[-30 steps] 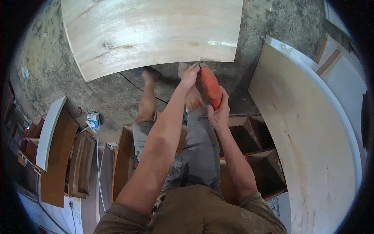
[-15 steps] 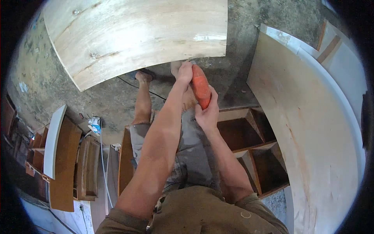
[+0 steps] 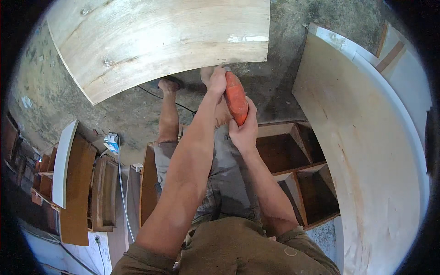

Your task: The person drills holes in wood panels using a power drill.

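Note:
Both of my hands hold an orange power tool [image 3: 237, 97] with a long rounded body; its exact kind is hard to tell from above. Around its front end wraps my left hand [image 3: 217, 80], right by the near edge of a pale plywood panel [image 3: 169, 36]. At the rear of the body, the fingers of my right hand [image 3: 244, 123] are closed on the casing. The tool's working end is hidden by my left hand and the panel's edge, so I cannot tell whether it touches the wood.
Under me lies a brown wooden cabinet frame [image 3: 293, 173] with open compartments. A large board [image 3: 353, 137] leans on the right. Drawers [image 3: 104, 195], a white-edged panel [image 3: 65, 165] and a blue-white plug [image 3: 111, 141] with a cable are at left. A black cord [image 3: 151, 93] crosses the concrete floor.
The view has shifted slightly, and the panel's near edge sits a little higher in the picture. Both hands keep their grip on the orange power tool.

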The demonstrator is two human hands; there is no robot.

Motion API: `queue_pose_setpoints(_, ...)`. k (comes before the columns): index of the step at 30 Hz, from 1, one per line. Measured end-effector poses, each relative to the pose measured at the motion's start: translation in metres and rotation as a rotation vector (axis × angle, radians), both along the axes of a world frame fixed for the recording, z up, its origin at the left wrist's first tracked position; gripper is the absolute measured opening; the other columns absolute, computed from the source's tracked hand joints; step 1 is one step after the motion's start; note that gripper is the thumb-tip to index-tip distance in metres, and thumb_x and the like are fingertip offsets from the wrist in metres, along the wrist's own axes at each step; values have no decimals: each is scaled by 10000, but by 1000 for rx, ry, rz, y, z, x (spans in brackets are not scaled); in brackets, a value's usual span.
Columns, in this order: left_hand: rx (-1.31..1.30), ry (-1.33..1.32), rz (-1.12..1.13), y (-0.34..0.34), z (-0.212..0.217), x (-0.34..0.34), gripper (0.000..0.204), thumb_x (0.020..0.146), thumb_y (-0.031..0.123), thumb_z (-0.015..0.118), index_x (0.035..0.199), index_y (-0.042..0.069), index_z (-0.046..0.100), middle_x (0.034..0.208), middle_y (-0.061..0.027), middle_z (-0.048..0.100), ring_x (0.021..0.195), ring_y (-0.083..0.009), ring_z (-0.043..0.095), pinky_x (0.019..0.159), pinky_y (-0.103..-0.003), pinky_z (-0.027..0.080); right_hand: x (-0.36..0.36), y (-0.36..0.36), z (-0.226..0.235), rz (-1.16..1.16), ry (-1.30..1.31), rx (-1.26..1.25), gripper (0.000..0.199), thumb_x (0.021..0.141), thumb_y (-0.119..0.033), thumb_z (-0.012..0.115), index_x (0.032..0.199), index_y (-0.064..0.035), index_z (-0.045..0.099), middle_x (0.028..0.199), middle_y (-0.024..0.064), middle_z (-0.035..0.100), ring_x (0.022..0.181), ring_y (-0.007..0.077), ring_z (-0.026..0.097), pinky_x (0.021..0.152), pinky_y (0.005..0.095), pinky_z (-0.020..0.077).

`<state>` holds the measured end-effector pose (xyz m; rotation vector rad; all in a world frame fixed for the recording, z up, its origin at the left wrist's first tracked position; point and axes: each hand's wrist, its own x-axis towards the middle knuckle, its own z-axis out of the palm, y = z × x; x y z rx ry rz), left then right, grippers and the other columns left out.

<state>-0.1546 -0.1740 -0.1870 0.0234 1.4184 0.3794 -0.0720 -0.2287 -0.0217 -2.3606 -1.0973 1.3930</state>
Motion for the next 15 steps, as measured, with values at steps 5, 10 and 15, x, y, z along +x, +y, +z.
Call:
queue_pose_setpoints(5,107,68,-74,-5,-12,2,545,870,246,407,1374,38,432,1238,-113,522,1072,-206,519,938,-344,413,2,8,2,-29,24,22,671,720,-12,595,1352,-73,375,1258,214,524,1154,391,525,958,417,431)
queue_pose_setpoints(10,74,48,34,-26,-41,7,476,881,270,409,1269,15,513,1180,-132,561,1003,-221,569,865,-343,469,7,22,1,17,16,-44,675,713,0,604,1345,-77,378,1217,212,555,1140,379,547,936,398,443)
queue_pose_setpoints(15,-102,-25,358,-34,-66,4,388,930,294,382,1085,-19,549,990,-136,623,860,-262,620,769,-381,516,1,30,-2,57,-19,-22,673,724,-24,633,1347,-83,386,1233,209,552,1145,384,542,936,412,445)
